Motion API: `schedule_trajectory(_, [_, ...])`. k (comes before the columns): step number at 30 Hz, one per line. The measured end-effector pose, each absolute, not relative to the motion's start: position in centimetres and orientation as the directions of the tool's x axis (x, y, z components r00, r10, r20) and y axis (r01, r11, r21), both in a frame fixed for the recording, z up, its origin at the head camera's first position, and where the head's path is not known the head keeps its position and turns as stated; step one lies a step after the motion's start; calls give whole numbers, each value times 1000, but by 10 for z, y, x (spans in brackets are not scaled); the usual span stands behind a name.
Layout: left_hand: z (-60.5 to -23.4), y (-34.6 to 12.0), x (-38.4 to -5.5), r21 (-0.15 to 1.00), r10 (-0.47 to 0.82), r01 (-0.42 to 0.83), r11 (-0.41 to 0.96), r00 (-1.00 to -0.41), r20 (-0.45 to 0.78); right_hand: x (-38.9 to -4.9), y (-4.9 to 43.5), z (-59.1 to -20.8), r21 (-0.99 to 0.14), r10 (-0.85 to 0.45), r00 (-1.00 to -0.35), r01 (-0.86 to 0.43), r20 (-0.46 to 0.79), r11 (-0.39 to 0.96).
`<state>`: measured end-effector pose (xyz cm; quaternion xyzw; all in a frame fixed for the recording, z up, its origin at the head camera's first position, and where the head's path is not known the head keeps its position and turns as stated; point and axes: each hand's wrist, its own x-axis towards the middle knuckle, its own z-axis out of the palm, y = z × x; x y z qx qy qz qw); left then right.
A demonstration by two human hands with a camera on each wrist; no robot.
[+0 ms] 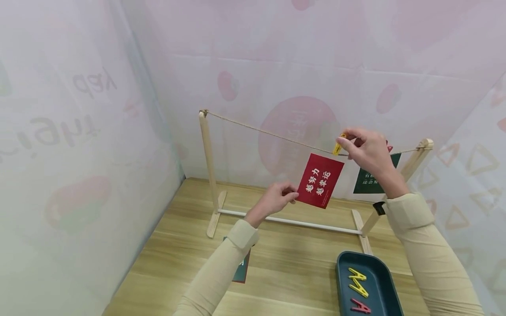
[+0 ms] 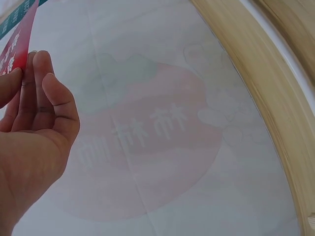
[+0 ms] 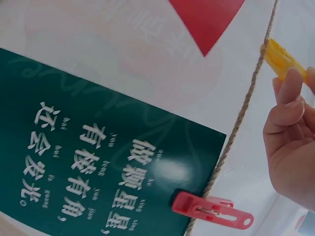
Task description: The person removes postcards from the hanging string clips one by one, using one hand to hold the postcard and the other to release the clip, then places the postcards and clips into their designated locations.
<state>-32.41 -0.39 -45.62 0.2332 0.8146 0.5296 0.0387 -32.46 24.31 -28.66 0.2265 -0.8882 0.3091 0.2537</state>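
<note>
My left hand (image 1: pixel 278 199) pinches the lower left corner of a red card (image 1: pixel 319 181) with white characters, held tilted just under the twine (image 1: pixel 269 133). In my right hand (image 1: pixel 365 147) a yellow clothespin (image 1: pixel 338 144) is pinched between thumb and fingers, its tip at the twine above the card's upper right corner. In the right wrist view the yellow clothespin (image 3: pixel 283 59) overlaps the twine, apart from the red card (image 3: pixel 209 22). Beside it, a green card (image 3: pixel 113 147) hangs from the twine by a red clothespin (image 3: pixel 211 210).
The twine runs between two wooden posts (image 1: pixel 208 162), joined low by a white rod (image 1: pixel 300 223). A dark blue tray (image 1: pixel 341 281) at the front right holds yellow clothespins (image 1: pixel 357 283) and a red one (image 1: pixel 360 306). Another card (image 1: pixel 242 272) lies on the wooden table, partly behind my left sleeve.
</note>
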Motion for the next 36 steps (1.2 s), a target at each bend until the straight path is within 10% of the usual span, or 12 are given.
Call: schedule_trajectory(36, [-480, -68, -316, 906, 345, 229, 356, -933, 100, -303, 271, -312, -298, -332, -722, -594, 608, 747])
